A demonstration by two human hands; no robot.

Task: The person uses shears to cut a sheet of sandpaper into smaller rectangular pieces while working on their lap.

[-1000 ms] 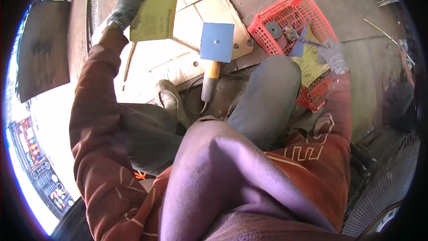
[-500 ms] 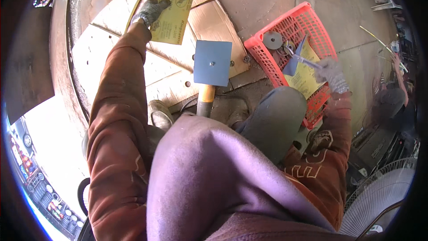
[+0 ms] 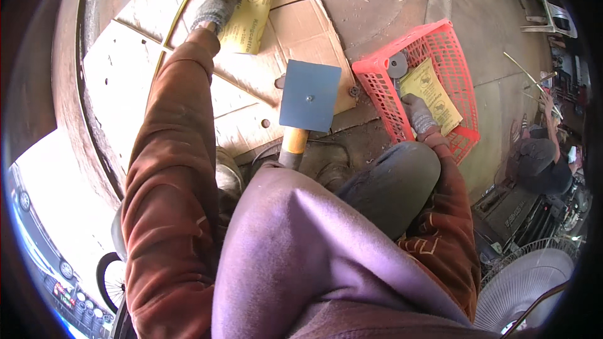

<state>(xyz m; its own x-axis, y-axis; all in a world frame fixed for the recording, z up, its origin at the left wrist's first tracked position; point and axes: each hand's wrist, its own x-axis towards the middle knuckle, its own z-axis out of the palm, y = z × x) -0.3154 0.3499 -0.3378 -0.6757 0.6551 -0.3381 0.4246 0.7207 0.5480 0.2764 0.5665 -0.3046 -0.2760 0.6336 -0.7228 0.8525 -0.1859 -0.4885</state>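
A gloved left hand, my left hand [image 3: 217, 11], is closed on the left edge of a yellow-backed sandpaper sheet [image 3: 252, 16], which bows upward over the cardboard. In the red plastic basket [image 3: 466, 81], my right hand [image 3: 417, 112], also gloved, closes at the lower left edge of another sandpaper sheet [image 3: 433, 91]; its fingertips are partly hidden. Between the hands stands a blue-grey square plate [image 3: 311, 88] with a bolt in its middle, above a shaft with a yellow-orange band [image 3: 295, 140].
Flattened cardboard [image 3: 144, 69] covers the ground ahead and left, with a thin yellow strip [image 3: 182, 9] across it. A grey disc [image 3: 397, 64] sits in the basket. At lower right stands a fan [image 3: 524, 282]; beyond it another person [image 3: 540, 160] crouches.
My right hand has moved left and down inside the basket; the clear-handled tool it held no longer shows. The basket's sheet has shifted and its blue folded corner is gone. The left sheet bows more.
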